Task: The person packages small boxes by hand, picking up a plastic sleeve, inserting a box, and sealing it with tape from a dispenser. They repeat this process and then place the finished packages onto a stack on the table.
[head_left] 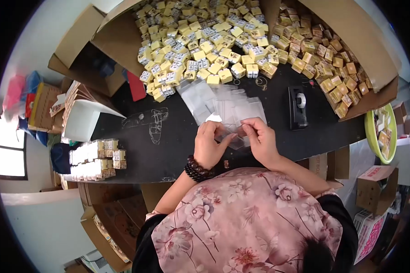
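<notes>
Black desk (177, 157), dark-topped, pale scribbles on its left part. Left hand (208, 144): beaded bracelets at wrist; fingers curled, thumb and fingertips closed on a transparent film (235, 142). Right hand (263, 142): likewise curled, thumb and forefinger closed at the film's other side. Film: between the two hands, at the near edge of the pile; thin, its outline and long axis too faint to tell; neither hand plainly nearer. Transparent sleeves (228, 107), one loose pile, flat, overlapping: straight ahead of the fingertips, on the side away from the body; left-hand batch slanting from far left to near right, the rest fanned beside it. Tape dispenser (297, 113), one, black: right of the sleeves, long axis running away from the body, nearer the right hand. Yellow boxes (205, 48), many, heaped: beyond the sleeves. Brown-toned boxes (312, 54), heaped: far right. Stacked boxes (95, 161), in rows: well left of the left hand. Red item (135, 86), flat: far left, near the yellow heap.
</notes>
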A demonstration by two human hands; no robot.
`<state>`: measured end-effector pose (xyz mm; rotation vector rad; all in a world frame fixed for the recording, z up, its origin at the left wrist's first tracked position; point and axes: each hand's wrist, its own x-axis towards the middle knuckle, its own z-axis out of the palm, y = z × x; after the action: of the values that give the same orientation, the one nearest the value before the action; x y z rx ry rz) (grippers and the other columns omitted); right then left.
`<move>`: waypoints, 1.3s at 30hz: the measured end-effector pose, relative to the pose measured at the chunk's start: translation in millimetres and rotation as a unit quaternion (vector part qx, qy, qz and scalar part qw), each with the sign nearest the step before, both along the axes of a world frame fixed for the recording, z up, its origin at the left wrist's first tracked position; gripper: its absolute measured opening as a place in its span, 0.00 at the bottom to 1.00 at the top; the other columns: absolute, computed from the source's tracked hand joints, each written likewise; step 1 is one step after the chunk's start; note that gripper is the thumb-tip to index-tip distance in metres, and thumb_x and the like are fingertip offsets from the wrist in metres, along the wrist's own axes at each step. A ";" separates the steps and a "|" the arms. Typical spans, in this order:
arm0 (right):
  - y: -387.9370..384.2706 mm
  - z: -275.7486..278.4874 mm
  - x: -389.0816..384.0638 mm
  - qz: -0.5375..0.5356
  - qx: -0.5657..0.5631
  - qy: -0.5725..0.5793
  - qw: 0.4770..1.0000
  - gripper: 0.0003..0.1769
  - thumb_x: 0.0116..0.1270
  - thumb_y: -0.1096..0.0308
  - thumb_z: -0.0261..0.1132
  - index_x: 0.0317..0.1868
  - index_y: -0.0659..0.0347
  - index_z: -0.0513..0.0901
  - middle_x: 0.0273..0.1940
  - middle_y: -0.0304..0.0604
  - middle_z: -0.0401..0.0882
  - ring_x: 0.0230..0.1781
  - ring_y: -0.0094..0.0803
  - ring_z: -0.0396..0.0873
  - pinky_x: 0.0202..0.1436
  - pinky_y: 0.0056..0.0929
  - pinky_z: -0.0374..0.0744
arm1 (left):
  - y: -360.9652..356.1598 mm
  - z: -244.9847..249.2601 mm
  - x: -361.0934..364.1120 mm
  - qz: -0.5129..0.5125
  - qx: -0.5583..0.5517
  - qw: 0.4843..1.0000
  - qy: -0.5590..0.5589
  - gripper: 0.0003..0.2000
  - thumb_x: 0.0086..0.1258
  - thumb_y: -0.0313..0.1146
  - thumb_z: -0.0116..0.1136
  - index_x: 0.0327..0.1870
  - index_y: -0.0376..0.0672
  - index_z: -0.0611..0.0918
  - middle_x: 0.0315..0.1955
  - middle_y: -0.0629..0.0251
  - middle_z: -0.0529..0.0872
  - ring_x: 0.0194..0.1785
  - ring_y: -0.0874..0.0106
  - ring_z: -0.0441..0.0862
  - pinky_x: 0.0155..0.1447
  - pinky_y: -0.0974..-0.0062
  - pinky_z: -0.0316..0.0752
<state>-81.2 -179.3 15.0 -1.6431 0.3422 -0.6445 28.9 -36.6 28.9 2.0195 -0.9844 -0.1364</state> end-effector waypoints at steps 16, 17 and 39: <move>-42.1 -3.2 16.6 0.451 0.140 0.202 0.858 0.39 0.65 0.72 0.70 0.72 0.63 0.60 0.42 0.43 0.82 0.42 0.26 0.81 0.46 0.26 0.79 | 21.9 35.4 13.5 -0.243 0.114 0.959 0.091 0.05 0.60 0.34 0.70 0.26 0.47 0.87 0.33 0.75 0.87 0.44 0.80 0.82 0.69 0.61 0.47; -51.1 -10.5 23.6 0.403 0.057 0.173 0.897 0.35 0.64 0.72 0.71 0.69 0.63 0.65 0.42 0.44 0.83 0.42 0.28 0.82 0.46 0.28 0.79 | 23.0 41.6 10.6 -0.241 0.144 0.957 0.070 0.05 0.61 0.32 0.69 0.26 0.45 0.87 0.31 0.72 0.88 0.41 0.76 0.83 0.65 0.64 0.59; -27.8 51.8 -7.4 0.201 -0.123 -0.062 0.970 0.35 0.54 0.94 0.55 0.61 0.54 0.74 0.67 0.45 0.59 0.64 0.34 0.71 0.52 0.25 0.79 | 0.1 15.1 0.5 -0.168 -0.197 0.902 0.346 0.44 0.63 0.34 0.71 0.76 0.35 0.54 0.70 0.52 0.64 0.66 0.64 0.71 0.71 0.67 0.64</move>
<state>-88.6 -207.1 66.8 -1.8285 -0.1700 -0.4892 29.4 -36.5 44.0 1.2592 -0.7964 -0.7289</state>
